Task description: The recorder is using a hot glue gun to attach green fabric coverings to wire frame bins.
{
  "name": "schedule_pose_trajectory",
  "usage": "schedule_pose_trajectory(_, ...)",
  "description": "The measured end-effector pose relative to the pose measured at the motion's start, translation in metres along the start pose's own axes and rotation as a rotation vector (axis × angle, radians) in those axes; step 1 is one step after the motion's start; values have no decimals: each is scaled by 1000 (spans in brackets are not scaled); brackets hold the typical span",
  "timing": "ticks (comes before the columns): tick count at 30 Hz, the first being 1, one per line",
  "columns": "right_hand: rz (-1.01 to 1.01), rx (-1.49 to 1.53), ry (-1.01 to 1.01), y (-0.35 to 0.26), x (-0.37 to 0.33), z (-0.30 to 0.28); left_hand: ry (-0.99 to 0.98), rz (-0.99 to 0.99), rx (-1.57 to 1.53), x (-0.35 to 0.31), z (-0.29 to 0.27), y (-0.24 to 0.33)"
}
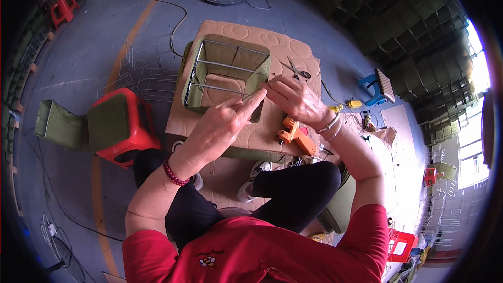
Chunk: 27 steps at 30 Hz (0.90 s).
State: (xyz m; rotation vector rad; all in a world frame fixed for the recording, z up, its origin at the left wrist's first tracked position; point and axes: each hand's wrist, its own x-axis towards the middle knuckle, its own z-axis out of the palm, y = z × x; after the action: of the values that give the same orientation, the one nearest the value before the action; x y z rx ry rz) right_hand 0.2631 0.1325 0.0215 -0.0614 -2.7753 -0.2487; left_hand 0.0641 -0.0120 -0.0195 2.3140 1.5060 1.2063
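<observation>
A green fabric box (264,63) with a thin metal wire frame lies on the cardboard-topped table, its open side facing up. At its near right edge, my left hand (226,126) is closed round the rim, the index finger reaching along it. My right hand (296,99) meets it at the same corner, fingers pinched together; whatever is between them is too small or hidden to make out. Just below my right hand rests an orange gun-shaped tool (297,137). Black-handled scissors (298,73) lie beyond that hand, beside the box.
The cardboard (236,30) covers the table. On the left, a red stool (142,120) carries another green fabric piece (107,123). Wire frames (149,76) lie on the floor behind it. A blue stool (373,88) stands at right; stacked green boxes (385,21) fill the far right.
</observation>
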Motion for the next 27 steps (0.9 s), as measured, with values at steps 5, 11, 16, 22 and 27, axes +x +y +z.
schedule_pose_trajectory(5,-257,-130,-206,14,31,-20,-25,16,-1,6,-1,2)
schedule_pose_trajectory(11,22,244,-160,31,23,-26,-2,-44,-101,10,1,-4)
schedule_pose_trajectory(16,82,72,78,15,1,-20,21,-34,-103,10,1,-3)
schedule_pose_trajectory(22,-216,-7,-63,8,14,-9,-88,-54,-145,10,-5,3)
schedule_pose_trajectory(27,-384,-197,-215,20,28,-15,20,-7,-153,13,5,-6)
